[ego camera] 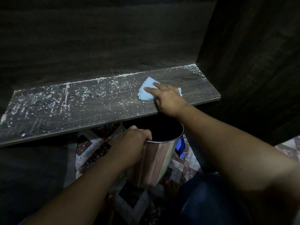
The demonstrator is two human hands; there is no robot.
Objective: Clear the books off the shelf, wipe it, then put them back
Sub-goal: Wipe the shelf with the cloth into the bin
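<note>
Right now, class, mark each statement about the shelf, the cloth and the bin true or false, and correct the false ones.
1. The right hand presses a blue cloth on the shelf. True.
2. Books stand on the shelf. False: none are in view; only white crumbs lie there.
3. The left hand grips the rim of the metal bin. True.
4. The metal bin stands on the shelf. False: it is held below the front edge.
5. Most crumbs lie right of the cloth. False: most lie to its left.
</note>
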